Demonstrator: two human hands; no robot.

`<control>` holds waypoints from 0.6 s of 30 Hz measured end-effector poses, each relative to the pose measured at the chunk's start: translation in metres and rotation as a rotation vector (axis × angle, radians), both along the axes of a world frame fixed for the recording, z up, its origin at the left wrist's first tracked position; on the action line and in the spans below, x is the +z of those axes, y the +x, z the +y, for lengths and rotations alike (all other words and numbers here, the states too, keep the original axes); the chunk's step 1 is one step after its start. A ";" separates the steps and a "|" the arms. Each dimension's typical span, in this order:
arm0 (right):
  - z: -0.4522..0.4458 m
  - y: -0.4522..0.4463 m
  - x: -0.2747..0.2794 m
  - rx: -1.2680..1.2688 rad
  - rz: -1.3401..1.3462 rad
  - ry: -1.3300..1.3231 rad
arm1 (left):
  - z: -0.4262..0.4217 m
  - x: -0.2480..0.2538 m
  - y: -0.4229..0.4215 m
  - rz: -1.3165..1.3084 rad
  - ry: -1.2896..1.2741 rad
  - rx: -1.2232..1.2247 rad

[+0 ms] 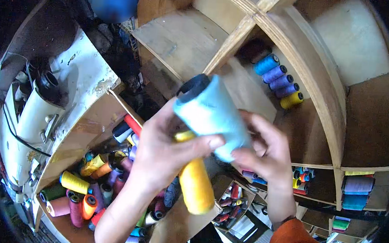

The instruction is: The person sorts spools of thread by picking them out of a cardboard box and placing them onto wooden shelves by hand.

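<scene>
A light blue thread spool (215, 111) with a black core is tilted between my two hands, a little blurred. My left hand (157, 152) has its thumb pressed across the blue spool. A yellow thread spool (197, 188) hangs below that thumb, its upper part partly covered by the same hand. On the other side, my right hand (266, 146) grips the lower right of the blue spool with bent fingers. Beneath my left forearm is a wooden bin (169, 238) with a jumble of coloured spools, among them a lying yellow one (75, 182).
A wooden shelf unit (293, 38) curves across the right, with a row of blue, purple and yellow spools (278, 80) in one compartment. More spools (357, 185) lie in lower compartments. On the left stands a white sewing machine (29, 125) beside the bin.
</scene>
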State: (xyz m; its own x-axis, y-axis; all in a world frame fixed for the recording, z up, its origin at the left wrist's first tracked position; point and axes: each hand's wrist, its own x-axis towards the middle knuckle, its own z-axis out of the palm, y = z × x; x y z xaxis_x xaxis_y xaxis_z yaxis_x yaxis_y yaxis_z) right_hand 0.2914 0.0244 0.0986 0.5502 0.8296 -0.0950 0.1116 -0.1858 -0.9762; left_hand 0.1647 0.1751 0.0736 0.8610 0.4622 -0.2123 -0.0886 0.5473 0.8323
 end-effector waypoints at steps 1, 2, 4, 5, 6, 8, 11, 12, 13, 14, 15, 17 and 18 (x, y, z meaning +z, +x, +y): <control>-0.008 0.013 -0.011 -0.057 0.100 0.046 | 0.000 0.000 0.009 0.017 -0.063 -0.024; -0.015 0.028 -0.025 -0.115 0.202 0.090 | -0.001 -0.008 0.017 -0.019 -0.094 -0.003; -0.016 0.045 -0.050 -0.393 0.242 0.270 | -0.003 -0.028 0.031 0.023 -0.120 0.052; -0.015 0.053 -0.046 -0.457 0.174 0.232 | -0.001 -0.035 0.033 0.055 -0.091 0.016; -0.013 0.069 -0.046 -0.513 0.114 0.180 | -0.001 -0.046 0.035 0.051 -0.102 -0.004; -0.001 0.095 -0.051 -0.649 -0.074 0.140 | 0.002 -0.050 0.037 0.168 -0.187 -0.081; 0.019 0.158 -0.072 -0.552 -0.360 -0.080 | 0.002 -0.046 0.040 0.177 -0.139 -0.098; 0.031 0.183 -0.078 -0.510 -0.471 -0.158 | -0.001 -0.048 0.040 0.177 -0.122 -0.089; 0.042 0.224 -0.101 -0.494 -0.678 -0.220 | -0.005 -0.053 0.041 0.175 -0.101 -0.081; 0.052 0.256 -0.116 -0.475 -0.885 -0.274 | -0.006 -0.055 0.043 0.172 -0.074 -0.071; 0.062 0.276 -0.125 -0.479 -1.049 -0.315 | -0.004 -0.054 0.044 0.165 -0.061 -0.062; 0.084 0.316 -0.142 -0.471 -1.295 -0.342 | -0.005 -0.056 0.044 0.169 -0.050 -0.048; 0.094 0.336 -0.154 -0.474 -1.390 -0.347 | -0.005 -0.057 0.045 0.157 -0.057 -0.042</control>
State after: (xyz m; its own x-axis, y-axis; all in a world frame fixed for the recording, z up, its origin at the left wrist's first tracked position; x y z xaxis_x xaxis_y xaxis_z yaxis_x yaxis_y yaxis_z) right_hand 0.6271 0.1183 -0.0551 0.5673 0.6005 0.5635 0.7486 -0.6613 -0.0488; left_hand 0.2092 0.1702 0.0167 0.8335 0.4100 -0.3705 0.0641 0.5941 0.8018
